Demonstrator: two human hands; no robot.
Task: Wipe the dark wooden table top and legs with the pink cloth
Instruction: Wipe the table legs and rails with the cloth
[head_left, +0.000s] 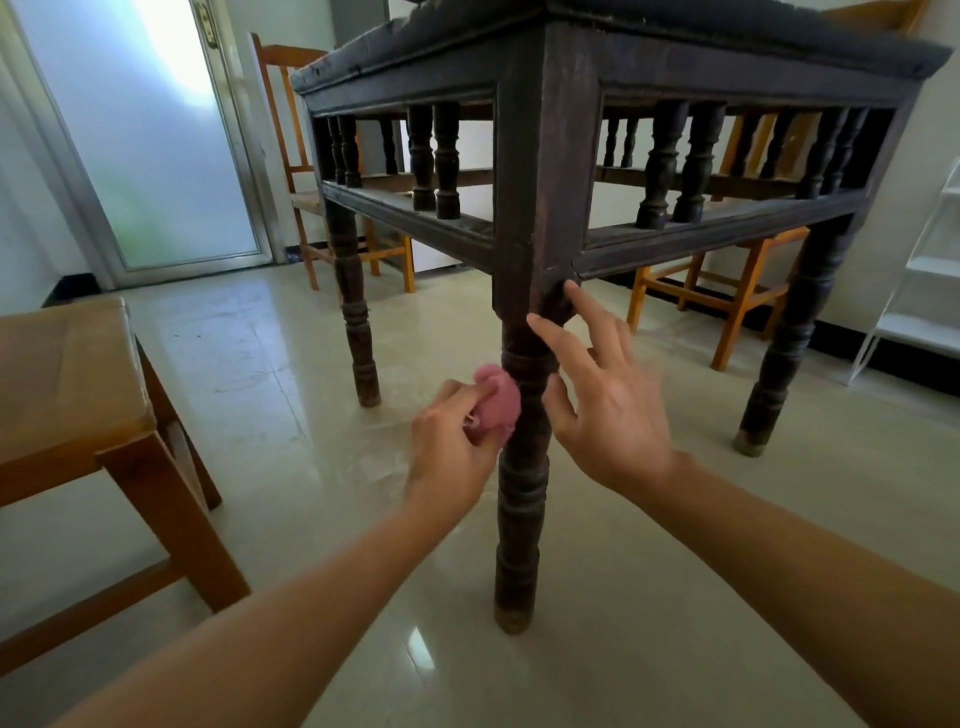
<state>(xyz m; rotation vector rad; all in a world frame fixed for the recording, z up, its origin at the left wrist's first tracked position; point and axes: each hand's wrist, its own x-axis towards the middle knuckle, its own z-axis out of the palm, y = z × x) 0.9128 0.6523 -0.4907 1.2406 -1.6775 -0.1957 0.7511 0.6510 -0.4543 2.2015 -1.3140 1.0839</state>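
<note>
I look up from low down at the dark wooden table (545, 156), its top edge seen from below. Its near turned leg (522, 493) stands right in front of me. My left hand (454, 447) grips the bunched pink cloth (497, 402) and holds it against the left side of that leg. My right hand (608, 400) is on the leg's right side with fingers spread and straight; the fingertips touch the square block at the leg's top.
A light wooden stool (78, 395) stands close on my left. Orange wooden chairs (727, 296) sit behind the table, another chair (291, 156) by the glass door (156, 135). A white shelf rack (930, 291) is at the far right. The floor is glossy tile.
</note>
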